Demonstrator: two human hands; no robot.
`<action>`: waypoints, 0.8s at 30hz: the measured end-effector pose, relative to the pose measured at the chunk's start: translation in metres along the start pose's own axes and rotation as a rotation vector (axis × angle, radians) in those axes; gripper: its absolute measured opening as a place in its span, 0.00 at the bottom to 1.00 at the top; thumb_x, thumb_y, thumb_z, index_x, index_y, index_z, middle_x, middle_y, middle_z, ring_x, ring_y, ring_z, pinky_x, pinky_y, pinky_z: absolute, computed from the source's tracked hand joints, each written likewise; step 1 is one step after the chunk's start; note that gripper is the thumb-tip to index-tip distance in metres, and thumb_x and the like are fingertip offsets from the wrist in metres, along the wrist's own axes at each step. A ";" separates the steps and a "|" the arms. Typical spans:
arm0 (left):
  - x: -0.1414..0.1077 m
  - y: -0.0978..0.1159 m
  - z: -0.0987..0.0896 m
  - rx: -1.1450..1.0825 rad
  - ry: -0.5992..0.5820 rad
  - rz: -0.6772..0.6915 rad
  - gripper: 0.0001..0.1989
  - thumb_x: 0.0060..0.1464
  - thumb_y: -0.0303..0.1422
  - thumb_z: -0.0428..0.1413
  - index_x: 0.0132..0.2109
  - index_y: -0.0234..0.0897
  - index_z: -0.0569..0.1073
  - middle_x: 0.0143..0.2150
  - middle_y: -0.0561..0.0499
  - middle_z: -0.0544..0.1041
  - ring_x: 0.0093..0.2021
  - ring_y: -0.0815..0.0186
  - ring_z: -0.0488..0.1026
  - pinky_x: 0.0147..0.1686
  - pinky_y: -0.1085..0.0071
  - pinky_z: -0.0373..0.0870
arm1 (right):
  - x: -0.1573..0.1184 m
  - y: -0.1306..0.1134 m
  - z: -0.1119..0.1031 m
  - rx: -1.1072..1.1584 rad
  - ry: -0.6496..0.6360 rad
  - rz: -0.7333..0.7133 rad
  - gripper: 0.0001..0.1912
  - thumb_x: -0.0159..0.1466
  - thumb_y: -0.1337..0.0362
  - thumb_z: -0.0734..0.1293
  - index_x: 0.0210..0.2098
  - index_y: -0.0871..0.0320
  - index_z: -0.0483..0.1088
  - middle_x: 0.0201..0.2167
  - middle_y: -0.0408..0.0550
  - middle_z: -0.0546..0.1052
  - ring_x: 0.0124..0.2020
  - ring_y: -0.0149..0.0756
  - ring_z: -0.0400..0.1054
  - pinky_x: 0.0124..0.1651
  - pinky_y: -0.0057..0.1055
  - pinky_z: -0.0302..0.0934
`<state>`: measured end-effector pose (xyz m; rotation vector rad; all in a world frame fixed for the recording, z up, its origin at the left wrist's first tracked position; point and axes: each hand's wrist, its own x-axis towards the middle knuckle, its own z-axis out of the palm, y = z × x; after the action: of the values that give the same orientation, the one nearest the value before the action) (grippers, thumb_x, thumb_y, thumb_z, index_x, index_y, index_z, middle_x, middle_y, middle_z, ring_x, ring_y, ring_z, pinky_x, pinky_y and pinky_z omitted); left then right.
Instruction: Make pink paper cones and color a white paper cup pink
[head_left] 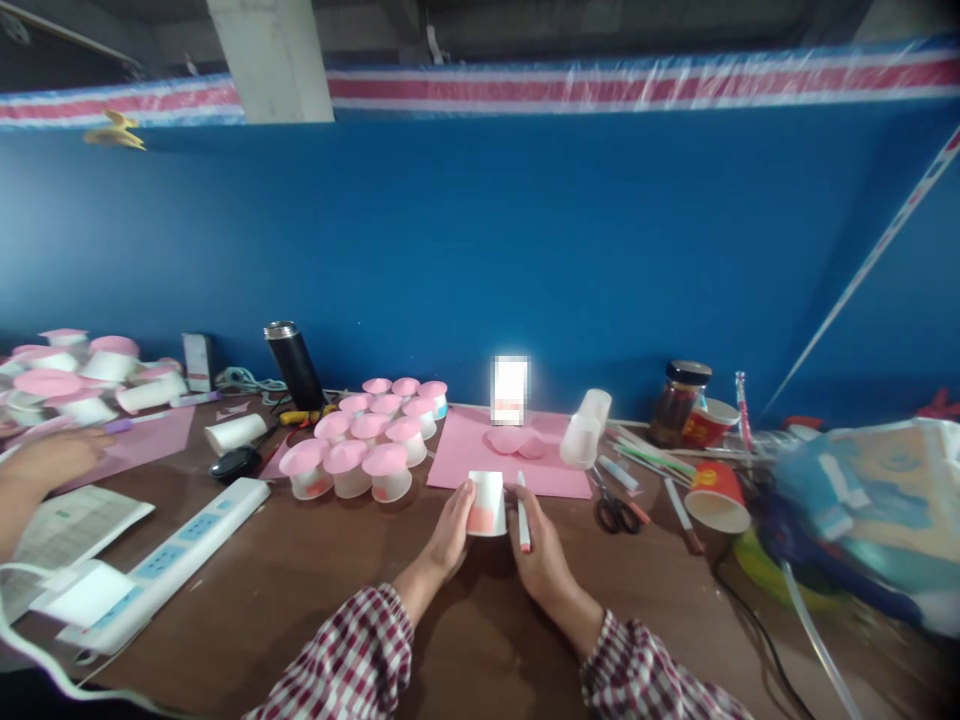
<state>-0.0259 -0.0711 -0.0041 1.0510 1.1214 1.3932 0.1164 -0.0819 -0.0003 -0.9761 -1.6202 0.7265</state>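
A small white paper cup [487, 502] with a pinkish-red patch low on its side is held by my left hand [452, 530], whose fingers close on its left side. My right hand [541, 545] is at the cup's right edge and holds a white marker [523, 515] with a red end pointing down. Just beyond the hands lies a pink sheet [457, 455] with pink paper rounds [514, 441] on it. Left of the sheet stand several cups topped with pink discs [369, 427]. A bright screen [510, 390], partly blurred, stands behind the sheet.
Clear plastic cups [581, 440], scissors [616, 513], a jar [679, 402] and a red cup [718, 495] are on the right, near a plastic bag [877, 500]. To the left are a black flask [294, 365], a power strip [172, 560] and another person's hand [64, 460].
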 end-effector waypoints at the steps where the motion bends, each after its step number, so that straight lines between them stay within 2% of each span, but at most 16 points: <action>1: 0.000 -0.001 0.000 0.004 0.002 0.004 0.29 0.53 0.51 0.51 0.48 0.30 0.74 0.56 0.41 0.71 0.60 0.52 0.63 0.60 0.60 0.57 | 0.000 0.001 0.000 -0.004 -0.005 -0.005 0.15 0.64 0.70 0.58 0.49 0.57 0.66 0.42 0.50 0.77 0.41 0.38 0.73 0.45 0.31 0.67; 9: 0.001 -0.008 -0.004 0.019 0.044 0.020 0.27 0.53 0.49 0.52 0.49 0.30 0.74 0.57 0.40 0.71 0.63 0.52 0.59 0.63 0.60 0.51 | -0.003 0.001 -0.001 -0.031 0.002 -0.035 0.14 0.63 0.71 0.58 0.48 0.57 0.66 0.42 0.51 0.77 0.42 0.38 0.73 0.45 0.32 0.67; 15: -0.001 -0.001 -0.002 -0.009 -0.042 0.008 0.27 0.54 0.50 0.50 0.49 0.30 0.74 0.56 0.41 0.72 0.60 0.52 0.64 0.59 0.60 0.58 | -0.003 0.006 0.000 -0.028 -0.009 -0.010 0.14 0.64 0.70 0.58 0.49 0.58 0.65 0.44 0.52 0.76 0.43 0.38 0.72 0.48 0.32 0.66; 20: -0.004 0.001 -0.004 0.028 0.022 0.037 0.21 0.50 0.44 0.57 0.44 0.32 0.76 0.54 0.42 0.73 0.64 0.53 0.57 0.62 0.62 0.54 | -0.003 0.008 0.000 -0.031 -0.023 0.003 0.14 0.64 0.69 0.58 0.50 0.58 0.65 0.44 0.52 0.76 0.43 0.38 0.72 0.47 0.31 0.66; 24: -0.002 0.000 -0.005 0.000 -0.061 0.036 0.24 0.54 0.46 0.53 0.46 0.30 0.75 0.54 0.41 0.73 0.62 0.52 0.60 0.60 0.60 0.57 | -0.004 0.008 0.000 -0.028 -0.023 0.005 0.14 0.64 0.69 0.58 0.50 0.57 0.64 0.44 0.52 0.76 0.43 0.38 0.72 0.48 0.32 0.66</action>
<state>-0.0302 -0.0730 -0.0051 1.1113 1.0634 1.3801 0.1187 -0.0812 -0.0089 -0.9959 -1.6526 0.7225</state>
